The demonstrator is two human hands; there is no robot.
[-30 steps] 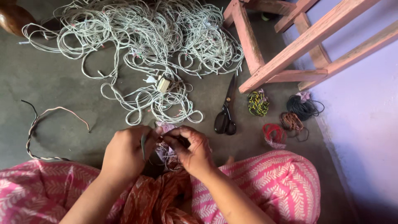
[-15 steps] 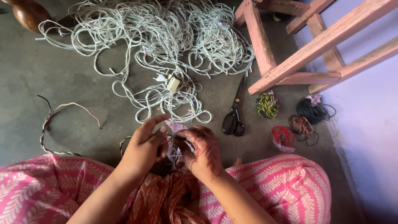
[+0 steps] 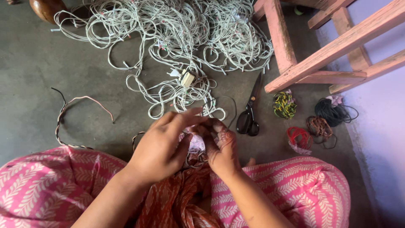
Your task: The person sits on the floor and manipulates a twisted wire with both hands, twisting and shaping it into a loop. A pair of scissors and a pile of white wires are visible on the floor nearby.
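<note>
Working close together just below the white wire tangle (image 3: 177,46), our left hand (image 3: 162,145) and right hand (image 3: 221,147) pinch a small pale bundle (image 3: 195,143) of thin wire between them. Since a moment ago our left fingers have spread and lifted over it, so the winding looks mid-turn. Black scissors (image 3: 249,109) lie right of the tangle, coloured coils (image 3: 303,116) beyond them
</note>
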